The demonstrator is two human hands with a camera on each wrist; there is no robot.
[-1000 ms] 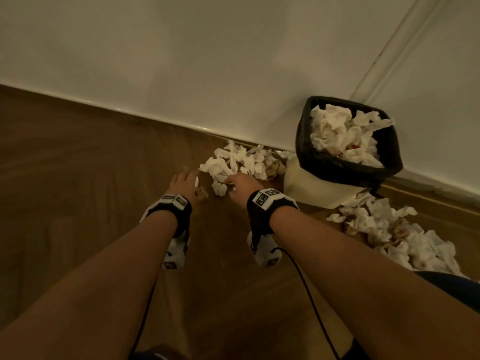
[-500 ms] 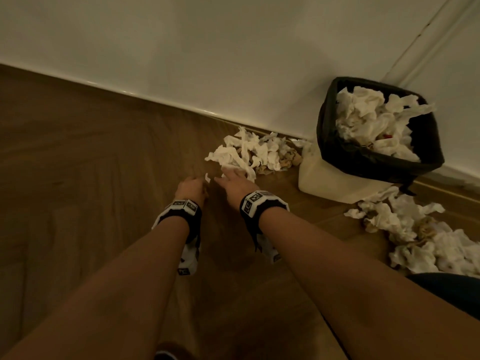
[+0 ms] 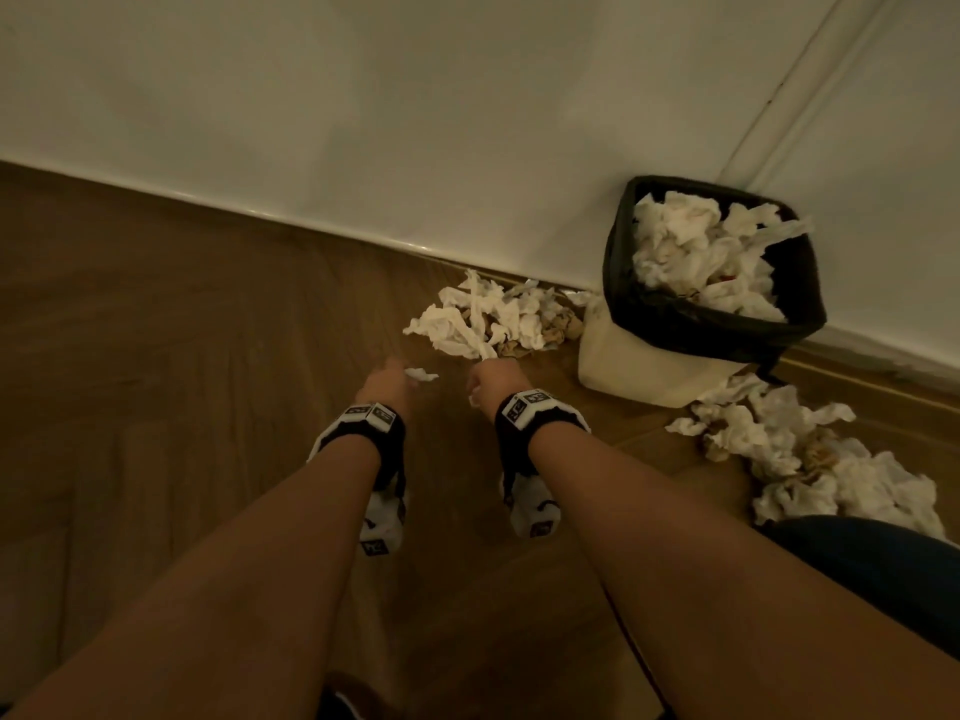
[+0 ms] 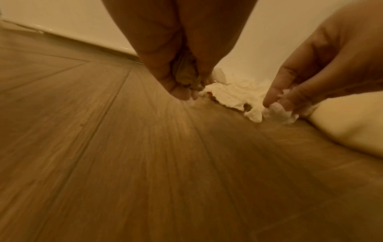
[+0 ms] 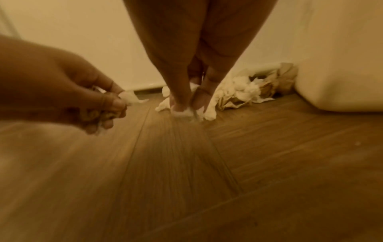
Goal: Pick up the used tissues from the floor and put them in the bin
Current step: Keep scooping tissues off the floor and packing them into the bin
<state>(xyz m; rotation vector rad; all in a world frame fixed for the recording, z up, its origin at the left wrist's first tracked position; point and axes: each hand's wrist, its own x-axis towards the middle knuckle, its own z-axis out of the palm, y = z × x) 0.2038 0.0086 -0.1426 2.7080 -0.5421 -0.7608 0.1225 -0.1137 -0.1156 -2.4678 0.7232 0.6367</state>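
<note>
Used tissues lie in two heaps on the wooden floor (image 3: 208, 356): one pile (image 3: 488, 319) along the foot of the wall (image 3: 415, 122), just left of the bin (image 3: 654, 361), another pile (image 3: 810, 459) to the bin's right. The bin, lined in black, stands against the wall and is heaped with tissues. The left hand (image 3: 387, 387) has its fingers curled round a brownish crumpled wad (image 4: 185, 77), and a white scrap (image 3: 422, 375) sticks out at its fingertips. The right hand (image 3: 493, 381) pinches a small white tissue (image 5: 184, 113) between thumb and fingertips, at the near edge of the left pile. Both forearms reach forward side by side, hands low over the floor, knuckles up, well apart from the bin's rim.
</note>
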